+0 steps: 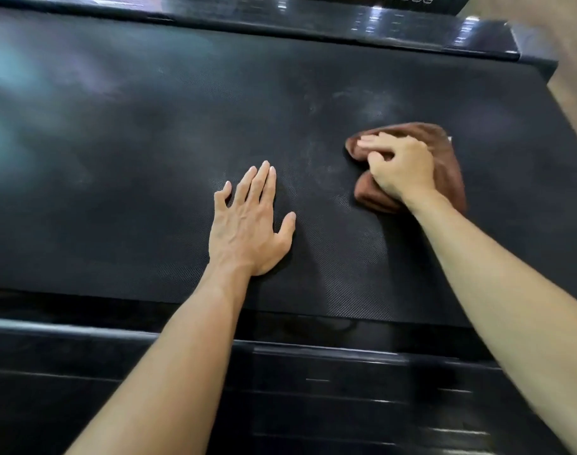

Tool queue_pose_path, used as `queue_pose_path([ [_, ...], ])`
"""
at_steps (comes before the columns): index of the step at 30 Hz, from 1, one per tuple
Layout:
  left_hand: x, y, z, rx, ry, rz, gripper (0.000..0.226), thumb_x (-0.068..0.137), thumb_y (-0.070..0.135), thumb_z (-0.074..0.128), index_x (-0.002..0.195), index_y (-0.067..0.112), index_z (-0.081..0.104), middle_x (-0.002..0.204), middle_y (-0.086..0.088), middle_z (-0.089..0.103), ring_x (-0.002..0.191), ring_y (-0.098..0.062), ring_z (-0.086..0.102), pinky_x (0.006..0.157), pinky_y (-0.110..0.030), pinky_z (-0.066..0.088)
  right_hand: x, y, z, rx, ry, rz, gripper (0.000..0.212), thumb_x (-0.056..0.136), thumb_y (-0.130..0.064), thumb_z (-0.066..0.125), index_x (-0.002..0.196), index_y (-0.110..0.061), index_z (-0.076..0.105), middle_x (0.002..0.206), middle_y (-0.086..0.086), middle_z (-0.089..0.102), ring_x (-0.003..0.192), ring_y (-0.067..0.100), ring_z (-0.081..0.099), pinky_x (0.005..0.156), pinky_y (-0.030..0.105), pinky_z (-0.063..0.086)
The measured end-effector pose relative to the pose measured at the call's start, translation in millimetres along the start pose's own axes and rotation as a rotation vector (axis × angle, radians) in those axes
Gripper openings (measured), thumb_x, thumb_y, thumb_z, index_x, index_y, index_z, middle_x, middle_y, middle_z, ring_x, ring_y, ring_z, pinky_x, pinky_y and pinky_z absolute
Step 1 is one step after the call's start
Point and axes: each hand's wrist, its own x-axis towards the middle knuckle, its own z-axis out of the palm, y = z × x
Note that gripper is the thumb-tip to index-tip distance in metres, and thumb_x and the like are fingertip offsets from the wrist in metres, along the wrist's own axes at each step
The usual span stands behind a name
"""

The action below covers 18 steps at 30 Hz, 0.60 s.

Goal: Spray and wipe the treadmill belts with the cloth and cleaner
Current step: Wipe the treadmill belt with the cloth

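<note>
A black textured treadmill belt (132, 165) fills most of the head view. A crumpled brown cloth (444, 159) lies on the belt's right part. My right hand (400, 167) sits on top of the cloth with its fingers curled into the fabric, gripping it against the belt. My left hand (252, 221) lies flat on the belt to the left of the cloth, fingers straight and spread, holding nothing. Faint pale smears show on the belt around the cloth. No spray bottle is in view.
A glossy black side rail (313, 24) runs along the belt's far edge, and another black rail (182, 356) lies along the near edge under my forearms. Tan floor (572, 93) shows past the treadmill's right end.
</note>
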Motion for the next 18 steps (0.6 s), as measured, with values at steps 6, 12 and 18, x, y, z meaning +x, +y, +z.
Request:
queue_pose_path([
  [6,0,-3,0,-0.026,0.001,0.006,0.079,0.099,0.06,0.024,0.164,0.018,0.008,0.172,0.007,0.002,0.157,-0.01,0.0,0.125,-0.044,0.009,-29,-46,23,0.024,-0.313,-0.263,0.046,0.089,-0.028,0.056,0.132,-0.037,0.068,0.144,-0.02,0.059,0.146,0.002,0.04,0.126,0.033,0.01],
  [12,-3,-2,-2,-0.05,-0.008,0.008,0.076,0.102,0.055,0.028,0.164,0.017,0.005,0.172,0.007,-0.003,0.157,-0.009,-0.005,0.126,-0.045,0.003,-85,23,-31,-0.007,-0.103,-0.101,0.046,0.084,-0.031,0.052,0.125,-0.04,0.072,0.141,-0.018,0.061,0.139,-0.002,0.045,0.126,0.038,0.022],
  [18,-3,41,-9,-0.249,0.01,-0.046,0.072,0.103,0.044,0.041,0.163,0.012,0.017,0.172,0.001,0.011,0.158,-0.012,0.001,0.128,-0.042,-0.002,-55,-8,-3,-0.09,-0.183,-0.127,0.049,0.093,-0.032,0.045,0.139,-0.037,0.063,0.151,-0.015,0.054,0.149,0.009,0.038,0.126,0.038,0.012],
])
